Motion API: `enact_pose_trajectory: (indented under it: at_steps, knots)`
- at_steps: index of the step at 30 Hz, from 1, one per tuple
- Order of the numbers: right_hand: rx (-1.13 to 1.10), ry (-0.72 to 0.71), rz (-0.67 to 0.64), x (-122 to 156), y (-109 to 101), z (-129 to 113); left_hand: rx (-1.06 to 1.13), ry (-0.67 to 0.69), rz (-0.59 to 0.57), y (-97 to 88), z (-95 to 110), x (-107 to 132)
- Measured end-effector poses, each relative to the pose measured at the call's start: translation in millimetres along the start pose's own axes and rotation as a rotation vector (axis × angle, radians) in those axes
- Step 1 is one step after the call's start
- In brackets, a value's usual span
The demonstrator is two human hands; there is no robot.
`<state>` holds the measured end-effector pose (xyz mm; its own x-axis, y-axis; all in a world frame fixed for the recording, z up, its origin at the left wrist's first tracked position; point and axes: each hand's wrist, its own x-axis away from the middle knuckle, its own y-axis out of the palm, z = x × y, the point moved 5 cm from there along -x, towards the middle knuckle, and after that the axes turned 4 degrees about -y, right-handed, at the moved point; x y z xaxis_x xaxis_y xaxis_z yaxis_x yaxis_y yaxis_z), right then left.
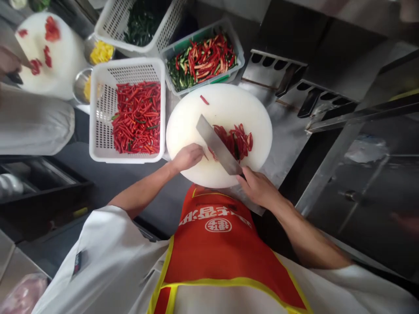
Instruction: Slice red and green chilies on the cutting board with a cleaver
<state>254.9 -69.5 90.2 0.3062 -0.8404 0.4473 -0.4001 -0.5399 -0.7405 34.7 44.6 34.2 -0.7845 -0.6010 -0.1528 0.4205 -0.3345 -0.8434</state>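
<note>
My right hand grips the handle of a cleaver, its broad blade slanting up and left over a round white cutting board. To the left of the blade, my left hand is closed with its fingers pinched together, and the thin tip of a red chili shows at the fingertips. Cut red chili pieces lie in a pile just right of the blade, partly hidden by it. One loose red chili piece rests near the board's far edge.
Left of the board stands a white basket of red chilies. Behind are a tub of sliced red and green peppers and another white basket with dark greens. A co-worker's hand holds a knife over another board. Knife racks stand right.
</note>
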Motion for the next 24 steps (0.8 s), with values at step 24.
enact_pose_trajectory:
  at_steps: [24]
  knots:
    - [-0.144,0.111,-0.068,18.3,8.5,-0.9,-0.03,-0.032,-0.139,-0.7,-12.3,1.1]
